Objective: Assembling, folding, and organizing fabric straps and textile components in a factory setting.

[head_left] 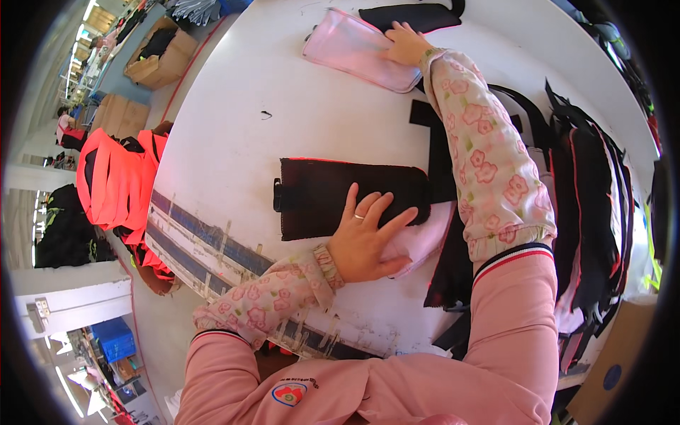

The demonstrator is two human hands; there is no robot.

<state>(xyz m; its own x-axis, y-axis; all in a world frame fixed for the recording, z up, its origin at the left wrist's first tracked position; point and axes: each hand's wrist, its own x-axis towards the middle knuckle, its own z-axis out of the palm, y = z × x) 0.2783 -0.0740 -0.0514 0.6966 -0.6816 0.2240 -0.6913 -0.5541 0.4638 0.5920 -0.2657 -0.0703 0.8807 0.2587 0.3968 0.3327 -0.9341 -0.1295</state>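
My left hand (365, 237) lies flat, fingers spread, on a black fabric panel (326, 197) with a red edge that rests on a pale pink piece (425, 237) near the table's front. My right hand (405, 42) reaches to the far side of the white table (241, 120) and presses on a stack of pale pink padded pieces (350, 48). Whether its fingers grip the stack cannot be told. A black fabric piece (418, 15) lies just beyond that stack.
A pile of black strapped fabric pieces (588, 198) fills the table's right side. A heap of orange-red vests (117, 184) lies on the floor at left, with cardboard boxes (159, 53) further back. Striped tape marks run along the table's front edge (212, 244).
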